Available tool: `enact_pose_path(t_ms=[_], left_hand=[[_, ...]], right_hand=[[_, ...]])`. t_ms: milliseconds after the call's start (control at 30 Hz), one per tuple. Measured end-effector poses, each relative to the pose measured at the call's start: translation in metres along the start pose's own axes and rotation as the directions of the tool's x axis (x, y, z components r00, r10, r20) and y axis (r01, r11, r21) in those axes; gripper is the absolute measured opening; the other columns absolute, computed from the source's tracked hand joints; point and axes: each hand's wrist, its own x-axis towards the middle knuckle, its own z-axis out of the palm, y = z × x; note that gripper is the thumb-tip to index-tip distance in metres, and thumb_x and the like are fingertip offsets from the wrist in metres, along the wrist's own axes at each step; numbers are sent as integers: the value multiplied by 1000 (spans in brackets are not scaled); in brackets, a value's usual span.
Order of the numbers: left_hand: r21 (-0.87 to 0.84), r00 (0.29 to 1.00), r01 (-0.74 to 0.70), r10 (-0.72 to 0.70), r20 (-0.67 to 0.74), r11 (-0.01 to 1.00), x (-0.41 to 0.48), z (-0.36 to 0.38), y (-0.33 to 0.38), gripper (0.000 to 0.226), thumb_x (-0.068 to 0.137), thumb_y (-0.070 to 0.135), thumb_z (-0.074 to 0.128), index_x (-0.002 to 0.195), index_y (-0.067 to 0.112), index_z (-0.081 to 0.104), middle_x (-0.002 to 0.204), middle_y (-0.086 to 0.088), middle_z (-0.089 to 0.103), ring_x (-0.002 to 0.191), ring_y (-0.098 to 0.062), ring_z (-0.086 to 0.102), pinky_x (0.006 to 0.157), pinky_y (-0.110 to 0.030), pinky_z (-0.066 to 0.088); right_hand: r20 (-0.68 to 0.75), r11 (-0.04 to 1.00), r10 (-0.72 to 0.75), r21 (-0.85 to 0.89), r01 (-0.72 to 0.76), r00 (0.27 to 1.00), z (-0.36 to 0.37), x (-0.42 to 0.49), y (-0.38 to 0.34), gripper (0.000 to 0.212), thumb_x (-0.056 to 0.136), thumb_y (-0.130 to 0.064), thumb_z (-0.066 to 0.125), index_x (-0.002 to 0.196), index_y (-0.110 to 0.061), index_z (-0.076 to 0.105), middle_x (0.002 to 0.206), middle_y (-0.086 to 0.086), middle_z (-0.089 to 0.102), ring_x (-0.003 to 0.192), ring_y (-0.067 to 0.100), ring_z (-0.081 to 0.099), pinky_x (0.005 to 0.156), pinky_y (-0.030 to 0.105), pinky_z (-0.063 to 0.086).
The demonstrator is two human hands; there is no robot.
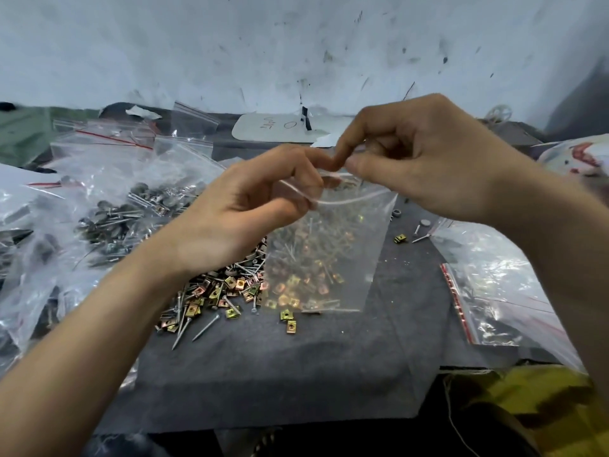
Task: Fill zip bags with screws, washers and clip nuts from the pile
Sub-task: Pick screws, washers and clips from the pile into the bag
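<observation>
A clear zip bag [333, 258] is held up in the middle of the frame, above the tabletop [263, 374], with its lower edge hanging just over the pile [214, 291] of screws and clip nuts at lower centre. The left end of the bag's mouth is pinched in the grip of the left hand [244, 212], thumb and fingers closed on the lip. The grip of the right hand [425, 159] is closed on the far lip in the upper middle of the frame. Whether only plastic or also a small part is pinched there cannot be told. The mouth is seen drawn apart in a curved line. Whether pieces lie inside the bag or are merely seen through it cannot be settled.

The step in hand is judged to be the opening of the bag's mouth for filling. For the next move, the mouth would need to be held apart by one grip while the other is freed to gather pieces from the pile. Filled bags [115, 209] are heaped at the left of the frame, and flat bags [494, 285] lie at the right.
</observation>
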Motion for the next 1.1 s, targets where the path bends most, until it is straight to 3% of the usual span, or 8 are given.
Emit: enact_pose_path(t_ms=[100, 167, 233, 300, 433, 567, 833, 1100], left_hand=[[-92, 999, -34, 31, -36, 995, 2, 0, -6, 23, 80, 11, 51, 88, 29, 63, 128, -4, 61, 119, -38, 55, 101, -60, 41], [-177, 996, -46, 31, -88, 983, 4, 0, -10, 21, 79, 15, 51, 85, 31, 64, 127, -8, 62, 125, -36, 52, 105, -64, 35], [-306, 990, -46, 3, -139, 951, 6, -1, -14, 19, 78, 15, 53, 83, 28, 65, 123, -6, 65, 124, -34, 54, 108, -56, 38], [-402, 982, -55, -23, -187, 914, 7, -2, -16, 16, 78, 13, 56, 82, 26, 65, 117, -4, 69, 118, -32, 60, 105, -42, 45], [-415, 959, -69, -53, -277, 907, 13, -3, -20, 20, 87, 3, 49, 85, 20, 60, 104, 0, 70, 113, -33, 63, 102, -39, 47], [-397, 934, -29, -116, -337, 917, 9, -6, -27, 11, 87, 5, 47, 89, 15, 53, 106, -8, 68, 109, -32, 65, 96, -33, 50], [-392, 906, -2, -164, -390, 920, 7, -10, -35, 13, 85, 5, 49, 86, 17, 52, 114, -17, 62, 110, -30, 65, 91, -28, 50], [-394, 908, 13, -176, -381, 919, 4, -7, -36, 14, 85, 5, 48, 85, 18, 54, 117, -23, 59, 109, -28, 65, 91, -27, 50]], right_hand=[[-194, 999, 3, 45, 6, 981, 0, -2, 15, 52, 79, -53, 61, 126, -35, 52, 97, -15, 59, 79, -3, 56, 72, 17, 47], [-248, 943, 117, 330, -30, 962, 9, -10, 28, 80, 65, -73, 64, 133, -35, 44, 122, -13, 56, 103, -2, 58, 87, 23, 48], [-5, 711, 237, 682, -170, 971, 32, -26, 46, 105, 43, -83, 68, 131, -30, 46, 133, -4, 56, 117, 9, 57, 97, 34, 46], [298, 490, 232, 786, -376, 926, 63, -45, 56, 111, 40, -82, 69, 133, -26, 46, 134, -1, 57, 120, 14, 56, 98, 34, 48], [460, 229, 216, 834, -502, 861, 106, -72, 62, 54, 80, -27, 63, 130, -11, 52, 125, 18, 61, 111, 30, 62, 90, 34, 53], [426, 114, 202, 884, -453, 882, 119, -78, 55, 42, 85, 13, 50, 124, -3, 58, 111, 32, 63, 101, 35, 66, 82, 32, 56], [247, 136, 390, 937, -321, 887, 123, -81, 54, 15, 68, -17, 69, 80, -9, 76, 80, 10, 72, 75, 22, 71, 66, 29, 56], [205, 91, 469, 956, -278, 859, 128, -81, 48, 13, 65, -20, 72, 72, -9, 73, 76, 11, 71, 72, 22, 69, 63, 28, 56]])
